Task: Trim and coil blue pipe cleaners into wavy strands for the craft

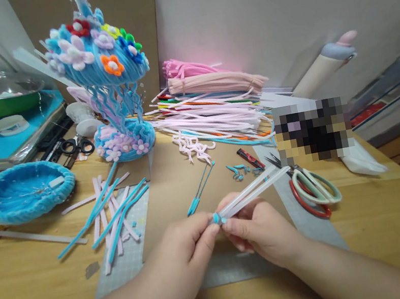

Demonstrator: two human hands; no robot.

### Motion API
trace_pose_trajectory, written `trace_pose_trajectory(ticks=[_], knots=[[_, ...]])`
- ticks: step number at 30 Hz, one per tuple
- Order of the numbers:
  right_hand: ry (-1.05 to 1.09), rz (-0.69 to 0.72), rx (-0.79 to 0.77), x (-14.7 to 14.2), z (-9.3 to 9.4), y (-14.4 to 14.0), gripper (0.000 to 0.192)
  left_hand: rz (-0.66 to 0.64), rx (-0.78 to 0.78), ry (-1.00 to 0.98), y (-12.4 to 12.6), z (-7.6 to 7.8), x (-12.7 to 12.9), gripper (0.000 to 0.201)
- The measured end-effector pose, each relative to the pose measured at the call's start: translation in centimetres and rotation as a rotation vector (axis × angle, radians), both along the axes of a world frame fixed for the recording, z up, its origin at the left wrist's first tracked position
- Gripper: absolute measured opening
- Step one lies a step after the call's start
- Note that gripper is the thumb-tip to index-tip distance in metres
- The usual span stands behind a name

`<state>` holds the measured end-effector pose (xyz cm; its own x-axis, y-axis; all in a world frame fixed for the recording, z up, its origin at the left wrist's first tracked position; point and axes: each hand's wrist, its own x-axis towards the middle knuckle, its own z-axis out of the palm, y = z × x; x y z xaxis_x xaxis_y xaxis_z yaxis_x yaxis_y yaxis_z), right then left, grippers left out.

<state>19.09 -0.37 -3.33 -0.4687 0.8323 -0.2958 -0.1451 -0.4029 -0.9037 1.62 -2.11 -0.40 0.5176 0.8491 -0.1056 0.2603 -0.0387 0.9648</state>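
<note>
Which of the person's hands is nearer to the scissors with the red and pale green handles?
The right hand is nearer: it is just left of the scissors, holding white strips. The left hand is farther left, pinching the blue wrap.

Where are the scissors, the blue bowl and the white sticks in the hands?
scissors [313,190], head view, on the looped handles.
blue bowl [20,208], head view, on its fuzzy front rim.
white sticks [253,190], head view, mid-length, beyond the right hand [263,231] and left hand [184,247].
</note>
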Motion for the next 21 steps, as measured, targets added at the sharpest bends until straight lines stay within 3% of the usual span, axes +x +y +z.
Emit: trace_pose_trajectory(ticks=[4, 8, 13, 21], knots=[[0.038, -0.051, -0.024, -0.48, 0.07, -0.30, 0.026, 0.020, 0.024, 0.045, -0.17, -0.39, 0.04, 0.033], [0.129, -0.110, -0.136, -0.95, 0.15, -0.46, 0.023, 0.042, 0.131, 0.222, -0.47, -0.66, 0.07, 0.032], [0.136, -0.079, -0.209, -0.90, 0.18, -0.28, 0.022, 0.060, 0.202, 0.412, -0.61, -0.82, 0.07, 0.031], [0.073, -0.020, -0.085, -0.47, -0.45, -0.12, 0.034, 0.008, 0.054, 0.237, -0.23, -0.58, -0.19, 0.025]])
